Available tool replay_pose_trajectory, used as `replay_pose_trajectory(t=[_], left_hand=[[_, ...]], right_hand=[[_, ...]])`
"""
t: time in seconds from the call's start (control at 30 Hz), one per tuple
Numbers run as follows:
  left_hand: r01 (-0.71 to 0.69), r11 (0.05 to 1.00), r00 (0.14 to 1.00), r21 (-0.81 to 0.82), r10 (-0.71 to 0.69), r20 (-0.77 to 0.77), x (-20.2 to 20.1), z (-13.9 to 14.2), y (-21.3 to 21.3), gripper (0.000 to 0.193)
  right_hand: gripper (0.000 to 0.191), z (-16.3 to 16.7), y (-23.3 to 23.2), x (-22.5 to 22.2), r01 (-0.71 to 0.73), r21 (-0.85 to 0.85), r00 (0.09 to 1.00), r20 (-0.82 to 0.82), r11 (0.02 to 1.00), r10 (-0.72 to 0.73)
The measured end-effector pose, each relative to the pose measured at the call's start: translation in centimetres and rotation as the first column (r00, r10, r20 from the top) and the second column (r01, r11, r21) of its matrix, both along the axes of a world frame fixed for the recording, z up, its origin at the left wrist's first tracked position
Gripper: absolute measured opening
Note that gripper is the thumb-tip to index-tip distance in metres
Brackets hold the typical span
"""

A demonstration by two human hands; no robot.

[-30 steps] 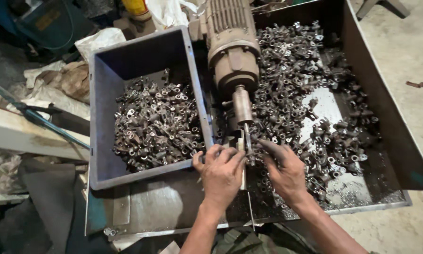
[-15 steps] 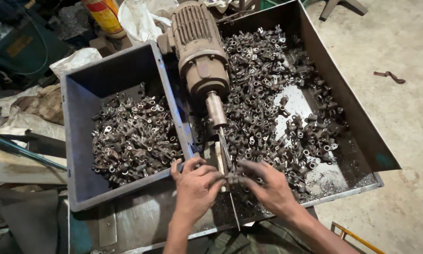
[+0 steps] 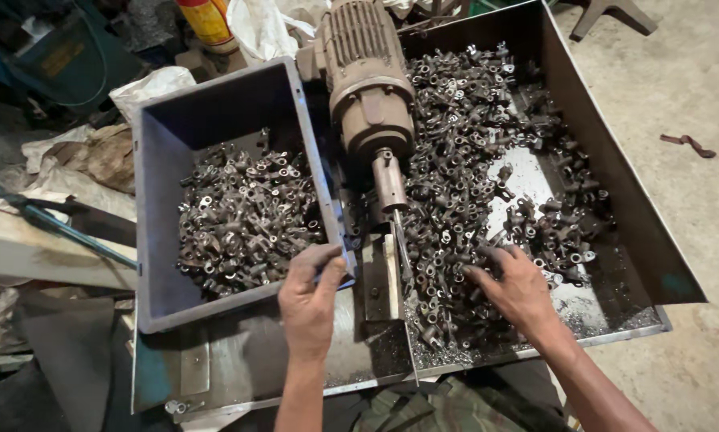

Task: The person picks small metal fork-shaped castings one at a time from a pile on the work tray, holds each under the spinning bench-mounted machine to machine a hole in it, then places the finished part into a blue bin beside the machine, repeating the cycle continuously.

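Metal parts (image 3: 455, 200) under right hand (image 3: 515, 288); left hand (image 3: 310, 300) at grey bin (image 3: 155, 240).

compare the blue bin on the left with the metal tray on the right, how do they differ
The blue bin is plastic-looking with tall walls; the metal tray is wide sheet steel with sloped sides. The bin's metal parts lie in one compact heap; the tray's parts spread out, baring patches of floor. The left hand touches the bin's corner; the right hand rests in the tray. Both hold similar small grey parts.
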State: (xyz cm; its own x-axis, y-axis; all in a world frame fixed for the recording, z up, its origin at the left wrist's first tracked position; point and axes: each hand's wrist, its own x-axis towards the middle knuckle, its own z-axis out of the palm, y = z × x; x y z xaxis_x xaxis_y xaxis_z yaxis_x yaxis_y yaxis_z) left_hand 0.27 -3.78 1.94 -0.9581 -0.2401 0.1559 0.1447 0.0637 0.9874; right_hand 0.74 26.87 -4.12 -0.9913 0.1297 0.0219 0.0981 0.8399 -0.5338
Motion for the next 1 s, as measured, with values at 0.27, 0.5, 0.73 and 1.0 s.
replay_pose_trajectory(t=[0.27, 0.5, 0.73, 1.0], left_hand=[[-0.010, 0.892, 0.958, -0.451, -0.122, -0.261, 0.1, 1.4, 0.3, 0.019], [-0.025, 0.783, 0.950, -0.622, -0.175, -0.258, 0.3, 1.0, 0.6, 0.022], [0.033, 0.677, 0.941, -0.736, -0.269, -0.205, 0.4, 0.8, 0.9, 0.042], [0.151, 0.580, 0.916, -0.800, -0.387, -0.108, 0.7, 0.7, 0.5, 0.042]], right_hand=[[0.070, -0.8, -2.4, -0.7, -0.029, 0.056, 0.991, -0.126, 0.998, 0.036], [0.048, -0.7, -0.4, -0.9, 0.051, -0.104, 0.999, 0.019, 0.993, -0.049], [0.038, 1.7, -1.6, 1.5, -0.066, -0.682, 0.987, 0.062, 0.728, 0.148], [0.023, 0.7, -7.1, 1.4, 0.348, -0.920, 0.927, 0.367, 0.180, 0.083]])
